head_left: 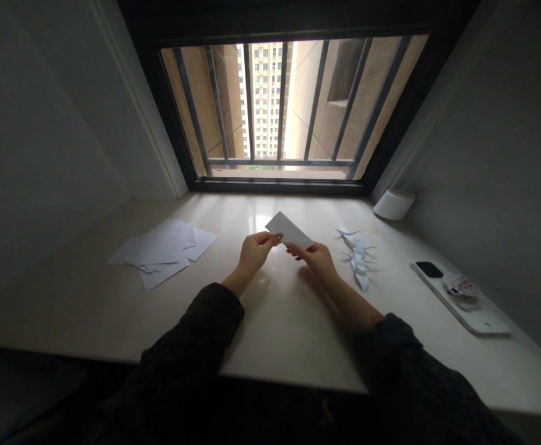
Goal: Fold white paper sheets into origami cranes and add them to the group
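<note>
A folded piece of white paper (pixel 292 229) is held up above the sill, between my two hands. My left hand (pixel 256 251) pinches its near left edge between thumb and fingers. On its lower right edge, the fingers and thumb of my right hand (pixel 314 256) are closed. To the right of my right hand lie several small folded paper figures (pixel 358 256) with thin pointed ends, set in a row. Left of my left hand is a loose, overlapping pile of white paper sheets (pixel 166 244).
A white phone (pixel 477 312) with a round grip on its back lies at the right. Behind it, near the window corner, stands a white cylindrical object (pixel 394 204). The pale sill (pixel 270 334) ends at a barred window (pixel 274 185), with walls on both sides.
</note>
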{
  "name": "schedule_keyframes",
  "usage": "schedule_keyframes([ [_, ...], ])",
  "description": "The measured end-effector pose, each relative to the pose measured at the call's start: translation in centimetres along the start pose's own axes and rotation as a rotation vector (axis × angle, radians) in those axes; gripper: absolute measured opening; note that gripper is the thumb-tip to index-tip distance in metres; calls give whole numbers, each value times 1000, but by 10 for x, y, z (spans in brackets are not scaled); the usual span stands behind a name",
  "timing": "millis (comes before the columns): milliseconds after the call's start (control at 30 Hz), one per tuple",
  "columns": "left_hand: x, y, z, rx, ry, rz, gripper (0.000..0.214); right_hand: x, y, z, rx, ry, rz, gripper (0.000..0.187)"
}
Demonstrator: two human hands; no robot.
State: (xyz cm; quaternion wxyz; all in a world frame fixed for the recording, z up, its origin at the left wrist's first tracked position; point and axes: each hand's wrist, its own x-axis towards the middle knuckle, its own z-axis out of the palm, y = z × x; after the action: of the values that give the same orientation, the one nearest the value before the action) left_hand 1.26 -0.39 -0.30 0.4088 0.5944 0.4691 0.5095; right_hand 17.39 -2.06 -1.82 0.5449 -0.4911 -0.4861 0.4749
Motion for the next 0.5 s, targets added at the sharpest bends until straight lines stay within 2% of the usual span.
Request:
schedule_keyframes([
  [133,1,-3,-4,176,-42,25,31,2,-3,-2,104,43,30,43],
  [267,0,-4,-6,378,-45,32,26,5,-2,-6,100,-6,38,41],
  [500,1,-5,-8,376,44,83,29,5,-1,-6,-32,-59,-92,35],
])
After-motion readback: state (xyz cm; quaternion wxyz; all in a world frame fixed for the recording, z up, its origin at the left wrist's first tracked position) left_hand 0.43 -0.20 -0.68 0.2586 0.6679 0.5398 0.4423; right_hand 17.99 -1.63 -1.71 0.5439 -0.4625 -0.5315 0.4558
